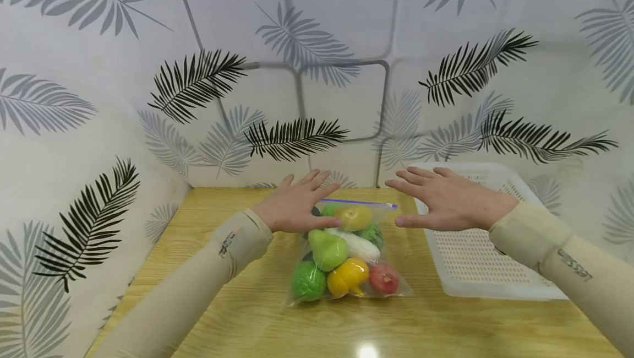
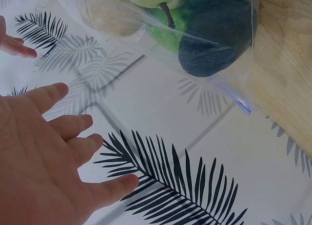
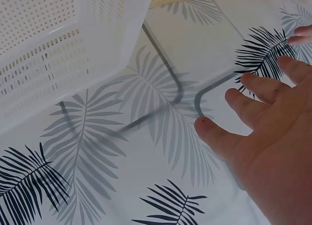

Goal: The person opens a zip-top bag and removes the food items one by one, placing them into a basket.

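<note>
A clear zip bag (image 1: pixel 391 292) with a blue-purple slider strip lies on the wooden table, full of toy-like fruit and vegetables. Inside show a green pear (image 1: pixel 328 250), a yellow-orange pumpkin shape (image 1: pixel 348 276), a round green piece (image 1: pixel 308 281), a red piece (image 1: pixel 383 278), a long white one (image 1: pixel 360 245) and a dark oval one (image 2: pixel 214 37). My left hand (image 1: pixel 297 204), fingers spread, hovers over the bag's upper left. Above the basket's left side, my right hand (image 1: pixel 448 198) is held with fingers extended. Neither hand holds anything.
A white perforated plastic basket (image 1: pixel 446 278) stands at the right of the table (image 1: pixel 238 314), beneath the right forearm. Behind and at the left hangs a white cloth (image 1: pixel 342 27) with grey and black leaf prints, meeting the table's far edge.
</note>
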A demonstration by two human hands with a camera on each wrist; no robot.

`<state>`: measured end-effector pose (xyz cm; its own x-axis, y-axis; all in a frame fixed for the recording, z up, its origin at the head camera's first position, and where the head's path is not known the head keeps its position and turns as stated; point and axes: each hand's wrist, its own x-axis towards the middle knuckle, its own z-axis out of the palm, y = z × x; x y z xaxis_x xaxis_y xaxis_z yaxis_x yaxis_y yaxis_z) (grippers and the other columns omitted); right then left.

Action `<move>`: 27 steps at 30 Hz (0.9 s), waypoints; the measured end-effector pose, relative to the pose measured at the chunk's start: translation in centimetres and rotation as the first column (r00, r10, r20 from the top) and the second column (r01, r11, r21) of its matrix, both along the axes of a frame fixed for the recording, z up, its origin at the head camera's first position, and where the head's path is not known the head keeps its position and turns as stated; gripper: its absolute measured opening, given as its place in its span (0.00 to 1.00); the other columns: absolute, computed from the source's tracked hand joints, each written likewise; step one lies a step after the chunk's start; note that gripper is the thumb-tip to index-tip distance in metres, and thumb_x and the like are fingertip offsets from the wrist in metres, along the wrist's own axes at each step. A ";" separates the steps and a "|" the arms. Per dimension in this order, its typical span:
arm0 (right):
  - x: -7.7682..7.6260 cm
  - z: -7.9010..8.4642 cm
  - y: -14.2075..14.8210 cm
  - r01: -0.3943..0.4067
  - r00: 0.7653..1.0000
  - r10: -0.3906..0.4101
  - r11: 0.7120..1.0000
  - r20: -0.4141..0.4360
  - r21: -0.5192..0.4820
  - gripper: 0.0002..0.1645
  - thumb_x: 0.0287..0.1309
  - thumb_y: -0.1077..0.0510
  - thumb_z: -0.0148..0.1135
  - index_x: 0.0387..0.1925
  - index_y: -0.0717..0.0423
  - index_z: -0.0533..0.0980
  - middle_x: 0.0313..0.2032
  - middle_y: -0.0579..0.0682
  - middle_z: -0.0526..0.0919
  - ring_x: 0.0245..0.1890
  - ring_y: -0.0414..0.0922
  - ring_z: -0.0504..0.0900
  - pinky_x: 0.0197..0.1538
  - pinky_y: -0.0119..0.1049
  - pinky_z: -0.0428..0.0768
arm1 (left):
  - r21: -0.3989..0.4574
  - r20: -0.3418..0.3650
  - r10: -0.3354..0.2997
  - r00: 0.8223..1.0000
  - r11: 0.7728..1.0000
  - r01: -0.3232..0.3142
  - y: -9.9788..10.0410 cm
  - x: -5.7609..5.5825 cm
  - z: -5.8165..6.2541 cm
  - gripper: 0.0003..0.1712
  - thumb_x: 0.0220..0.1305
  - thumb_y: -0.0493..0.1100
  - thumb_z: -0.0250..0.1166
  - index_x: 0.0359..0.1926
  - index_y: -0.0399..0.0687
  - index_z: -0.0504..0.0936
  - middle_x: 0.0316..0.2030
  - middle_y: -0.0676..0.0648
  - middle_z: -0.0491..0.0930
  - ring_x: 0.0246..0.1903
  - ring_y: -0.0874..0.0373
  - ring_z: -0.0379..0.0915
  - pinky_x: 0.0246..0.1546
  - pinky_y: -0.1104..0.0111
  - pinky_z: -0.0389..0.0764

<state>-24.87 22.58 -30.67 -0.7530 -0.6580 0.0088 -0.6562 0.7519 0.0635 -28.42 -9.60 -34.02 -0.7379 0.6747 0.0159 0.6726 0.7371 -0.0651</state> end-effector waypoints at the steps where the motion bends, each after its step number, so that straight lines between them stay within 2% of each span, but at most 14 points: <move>1: 0.0 0.0 0.0 0.000 1.000 0.000 1.000 0.001 0.000 0.52 0.57 0.20 0.36 0.73 0.46 0.54 0.70 0.56 0.54 0.67 0.54 0.48 0.63 0.65 0.55 | -0.002 -0.001 -0.001 1.000 1.000 0.001 0.0 0.0 0.0 0.53 0.53 0.84 0.32 0.75 0.66 0.46 0.73 0.47 0.42 0.68 0.52 0.30 0.64 0.39 0.45; 5: 0.1 0.2 -0.1 0.011 1.000 -0.011 1.000 0.003 0.006 0.50 0.58 0.22 0.38 0.73 0.46 0.55 0.70 0.56 0.55 0.67 0.55 0.49 0.63 0.65 0.56 | -0.007 -0.002 -0.003 1.000 1.000 0.003 0.1 0.0 0.1 0.53 0.53 0.85 0.32 0.75 0.66 0.46 0.73 0.48 0.41 0.68 0.52 0.30 0.64 0.39 0.46; 9: -0.4 0.4 -0.7 0.035 0.999 -0.035 0.999 -0.004 0.023 0.44 0.62 0.28 0.45 0.70 0.49 0.61 0.67 0.59 0.61 0.66 0.57 0.52 0.61 0.65 0.59 | -0.011 0.036 0.011 0.999 1.000 -0.010 0.1 -0.2 0.0 0.55 0.51 0.85 0.34 0.74 0.64 0.50 0.73 0.48 0.43 0.68 0.53 0.34 0.64 0.41 0.50; 13: -1.9 0.5 -1.9 0.031 0.999 -0.031 0.999 0.037 0.022 0.33 0.65 0.40 0.53 0.64 0.53 0.69 0.60 0.58 0.73 0.60 0.56 0.64 0.57 0.63 0.67 | 0.021 0.096 0.042 0.994 0.999 -0.045 -0.3 -1.0 -0.5 0.52 0.54 0.83 0.41 0.72 0.59 0.59 0.70 0.48 0.56 0.66 0.53 0.46 0.63 0.43 0.56; 17: -4.1 0.3 -3.1 0.036 0.987 -0.039 0.999 0.159 0.021 0.25 0.67 0.48 0.54 0.61 0.54 0.72 0.55 0.54 0.77 0.53 0.52 0.73 0.55 0.56 0.73 | 0.067 0.145 0.087 0.986 0.993 -0.097 -0.8 -2.5 -1.0 0.46 0.58 0.76 0.48 0.68 0.54 0.66 0.64 0.50 0.67 0.61 0.54 0.59 0.61 0.51 0.64; 21: -6.6 -0.8 -3.9 0.065 0.958 -0.076 0.997 0.277 0.051 0.23 0.69 0.52 0.50 0.62 0.55 0.71 0.56 0.56 0.76 0.52 0.51 0.74 0.55 0.53 0.73 | 0.065 0.229 0.151 0.962 0.983 -0.170 -1.4 -3.9 -1.7 0.43 0.62 0.73 0.48 0.68 0.51 0.67 0.63 0.49 0.69 0.59 0.54 0.61 0.60 0.54 0.66; 27: -9.2 -3.2 -4.5 0.069 0.921 -0.106 0.991 0.375 0.111 0.21 0.70 0.62 0.44 0.60 0.61 0.71 0.58 0.60 0.74 0.55 0.54 0.71 0.56 0.51 0.74 | 0.017 0.335 0.229 0.914 0.968 -0.249 -2.3 -6.0 -3.5 0.33 0.73 0.61 0.43 0.69 0.47 0.64 0.65 0.44 0.65 0.61 0.50 0.58 0.62 0.52 0.63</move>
